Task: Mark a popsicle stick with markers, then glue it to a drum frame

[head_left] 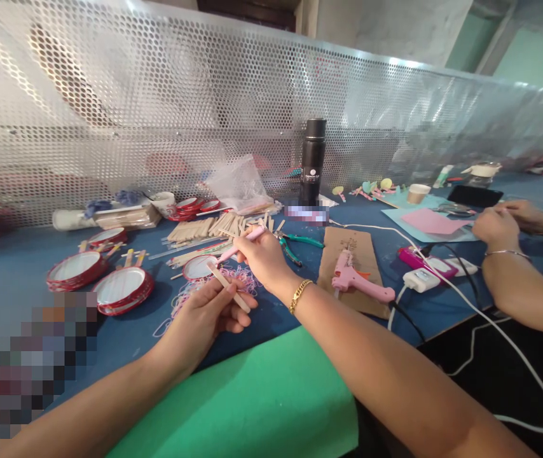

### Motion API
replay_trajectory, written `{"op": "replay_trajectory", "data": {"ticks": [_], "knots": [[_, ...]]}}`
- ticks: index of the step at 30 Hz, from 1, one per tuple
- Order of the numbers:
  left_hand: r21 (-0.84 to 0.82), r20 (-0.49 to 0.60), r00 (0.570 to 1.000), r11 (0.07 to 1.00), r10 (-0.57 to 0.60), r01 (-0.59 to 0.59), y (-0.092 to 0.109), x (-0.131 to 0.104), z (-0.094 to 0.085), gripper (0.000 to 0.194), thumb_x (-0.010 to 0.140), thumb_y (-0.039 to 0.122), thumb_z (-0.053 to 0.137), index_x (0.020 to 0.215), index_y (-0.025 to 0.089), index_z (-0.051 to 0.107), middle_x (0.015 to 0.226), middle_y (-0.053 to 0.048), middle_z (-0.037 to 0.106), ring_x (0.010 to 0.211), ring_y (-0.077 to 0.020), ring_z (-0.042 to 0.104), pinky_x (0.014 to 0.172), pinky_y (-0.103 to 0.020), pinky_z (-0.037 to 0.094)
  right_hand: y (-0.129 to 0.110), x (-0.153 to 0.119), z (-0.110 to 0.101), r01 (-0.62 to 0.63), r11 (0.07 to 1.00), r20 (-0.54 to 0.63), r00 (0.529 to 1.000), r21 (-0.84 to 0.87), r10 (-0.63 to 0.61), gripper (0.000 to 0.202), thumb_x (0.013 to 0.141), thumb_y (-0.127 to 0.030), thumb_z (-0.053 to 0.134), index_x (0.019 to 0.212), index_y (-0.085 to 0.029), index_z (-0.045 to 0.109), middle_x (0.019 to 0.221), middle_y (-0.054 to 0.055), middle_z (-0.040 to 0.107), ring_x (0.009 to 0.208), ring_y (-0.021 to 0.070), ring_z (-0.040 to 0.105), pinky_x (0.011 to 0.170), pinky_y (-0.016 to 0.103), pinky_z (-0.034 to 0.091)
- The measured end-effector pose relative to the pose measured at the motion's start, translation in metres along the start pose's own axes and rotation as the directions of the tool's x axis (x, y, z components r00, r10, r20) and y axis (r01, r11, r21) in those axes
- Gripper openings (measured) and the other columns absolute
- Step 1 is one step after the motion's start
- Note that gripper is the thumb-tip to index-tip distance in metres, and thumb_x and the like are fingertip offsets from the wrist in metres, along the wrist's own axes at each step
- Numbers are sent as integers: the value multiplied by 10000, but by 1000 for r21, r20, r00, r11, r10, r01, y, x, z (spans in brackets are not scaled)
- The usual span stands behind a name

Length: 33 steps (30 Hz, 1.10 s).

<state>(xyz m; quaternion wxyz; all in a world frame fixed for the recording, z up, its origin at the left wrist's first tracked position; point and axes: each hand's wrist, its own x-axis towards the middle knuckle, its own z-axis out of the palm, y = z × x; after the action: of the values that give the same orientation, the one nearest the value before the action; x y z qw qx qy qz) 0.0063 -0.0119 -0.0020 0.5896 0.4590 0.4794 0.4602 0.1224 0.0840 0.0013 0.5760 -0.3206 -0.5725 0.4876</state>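
A flat wooden craft stick [230, 289] is pinched in my left hand [209, 305], slanting down to the right. My right hand [264, 257] is closed around a pink pen [240, 245], whose tip points down-left at the stick's upper end. Whether the tip touches the wood I cannot tell. Below and behind my hands lies a tangle of pink and purple string [180, 305], with a small round red-rimmed piece [198, 267] beside it. More craft sticks [205, 228] are heaped just beyond.
Round red-rimmed pieces [123, 289] stand at left. A pink glue gun [360, 283] rests on cardboard [329, 254], near teal-handled pliers [304, 240]. A black bottle [313, 162] stands behind. White cables [505, 318] and a power strip [426, 277] lie right, near another person's hands [500, 226]. Green sheet [252, 401] in front.
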Motion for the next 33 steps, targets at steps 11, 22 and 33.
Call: {"op": "replay_trajectory", "data": {"ticks": [11,22,33], "knots": [[-2,10,1000,1000,-1,1,0,-1,0,267,841,400,717,770,142,710,635,-50,720,519,-113,620,494,-185,513,-1,0,0,-6,1000,5,1000,11,6,182,787,-265,590,632,-204,515,502,-56,550,466,95,489,494,215,378],[-3,21,1000,1000,11,-11,-2,0,-1,276,835,408,727,769,141,709,634,-48,715,516,-106,617,493,-174,520,0,0,0,-8,1000,15,1000,24,7,182,789,-271,594,637,-203,522,506,-54,555,475,97,506,508,217,394],[-30,13,1000,999,14,-14,-2,0,-1,242,845,371,722,787,140,685,698,-44,734,522,-102,627,485,-174,529,-1,-1,1,-8,1000,24,1000,21,7,162,784,-259,587,644,-202,526,495,-59,553,461,92,491,495,213,379]]}}
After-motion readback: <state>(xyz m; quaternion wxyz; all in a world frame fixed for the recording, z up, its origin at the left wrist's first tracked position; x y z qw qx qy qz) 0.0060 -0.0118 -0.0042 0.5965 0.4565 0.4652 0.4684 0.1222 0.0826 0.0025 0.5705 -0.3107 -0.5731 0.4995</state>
